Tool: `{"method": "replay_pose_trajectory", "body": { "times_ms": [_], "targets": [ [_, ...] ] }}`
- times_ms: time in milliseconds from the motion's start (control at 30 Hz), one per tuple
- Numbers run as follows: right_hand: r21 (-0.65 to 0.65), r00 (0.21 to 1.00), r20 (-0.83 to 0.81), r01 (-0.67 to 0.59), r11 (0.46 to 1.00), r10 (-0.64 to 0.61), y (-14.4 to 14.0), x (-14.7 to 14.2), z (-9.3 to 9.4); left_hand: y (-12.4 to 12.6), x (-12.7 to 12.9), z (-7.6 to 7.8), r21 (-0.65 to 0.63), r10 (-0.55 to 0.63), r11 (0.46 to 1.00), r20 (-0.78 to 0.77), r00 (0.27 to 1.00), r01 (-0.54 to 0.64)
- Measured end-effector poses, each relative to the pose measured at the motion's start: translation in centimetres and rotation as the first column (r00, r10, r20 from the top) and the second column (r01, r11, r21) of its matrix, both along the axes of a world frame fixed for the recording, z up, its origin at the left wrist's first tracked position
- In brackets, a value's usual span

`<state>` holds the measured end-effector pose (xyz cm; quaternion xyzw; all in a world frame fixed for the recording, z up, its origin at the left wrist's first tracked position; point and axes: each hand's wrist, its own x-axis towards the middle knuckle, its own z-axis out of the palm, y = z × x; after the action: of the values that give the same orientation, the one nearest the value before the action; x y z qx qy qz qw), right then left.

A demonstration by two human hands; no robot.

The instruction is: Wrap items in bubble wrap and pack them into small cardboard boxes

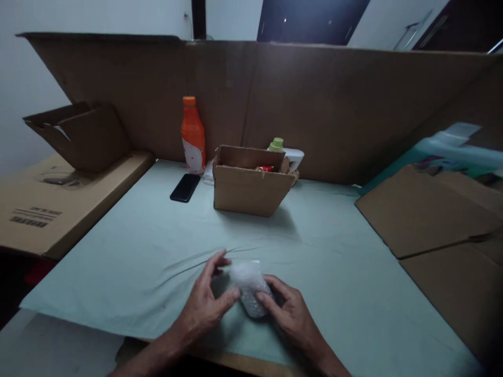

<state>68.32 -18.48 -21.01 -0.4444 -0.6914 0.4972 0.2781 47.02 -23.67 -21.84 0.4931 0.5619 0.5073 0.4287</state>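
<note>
A small packet in clear bubble wrap (252, 293) is held above the cloth near the front of the table. My right hand (288, 309) grips its right side, thumb on top. Just to the left, my left hand (208, 296) is open, its fingers apart and curved toward the packet. The left thumb reaches the packet's edge; whether it touches I cannot tell. What the wrap contains cannot be made out.
A cardboard box (247, 191) with items inside stands at the back middle. Beside it are an orange bottle (193, 136), a black phone (185, 187) and a green-capped bottle (276, 144). Cardboard flaps (428, 209) lie right; another open box (94, 139) sits left.
</note>
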Motion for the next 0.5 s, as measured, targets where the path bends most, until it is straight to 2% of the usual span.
{"method": "replay_pose_trajectory", "body": {
  "times_ms": [67, 133, 200, 233, 267, 367, 433, 500],
  "targets": [
    [-0.020, 0.995, -0.036, 0.097, 0.995, -0.097, 0.8, 0.8, -0.4, 2.7, -1.9, 2.1, 0.247, 0.113, 0.969, -0.312, 0.943, -0.034],
    [-0.037, 0.987, -0.044, 0.154, 0.987, -0.156, 1.4, 1.7, -1.0, 6.3, -3.7, 5.1, 0.487, 0.256, 0.871, -0.552, 0.794, 0.058],
    [-0.035, 0.985, -0.034, 0.165, 0.986, -0.166, 1.6, 2.3, -1.5, 10.6, -4.7, 8.2, 0.600, 0.384, 0.780, -0.682, 0.622, 0.177],
    [-0.032, 0.986, -0.031, 0.161, 0.987, -0.162, 1.6, 2.4, -1.7, 12.8, -4.9, 9.6, 0.607, 0.420, 0.764, -0.724, 0.547, 0.218],
    [-0.031, 0.988, -0.029, 0.152, 0.988, -0.153, 1.6, 2.4, -1.9, 14.9, -4.9, 10.7, 0.582, 0.423, 0.774, -0.768, 0.480, 0.249],
    [-0.044, 0.989, -0.040, 0.141, 0.989, -0.143, 1.4, 2.2, -2.0, 19.8, -4.6, 12.4, 0.407, 0.301, 0.865, -0.888, 0.346, 0.293],
    [-0.055, 0.989, -0.056, 0.136, 0.989, -0.139, 1.4, 2.4, -1.6, 21.1, -4.5, 12.5, 0.327, 0.228, 0.894, -0.920, 0.319, 0.307],
    [-0.068, 0.992, -0.069, 0.102, 0.992, -0.107, 1.4, 3.3, -1.0, 20.3, -4.6, 12.2, 0.336, 0.229, 0.882, -0.918, 0.323, 0.330]
  ]
}}
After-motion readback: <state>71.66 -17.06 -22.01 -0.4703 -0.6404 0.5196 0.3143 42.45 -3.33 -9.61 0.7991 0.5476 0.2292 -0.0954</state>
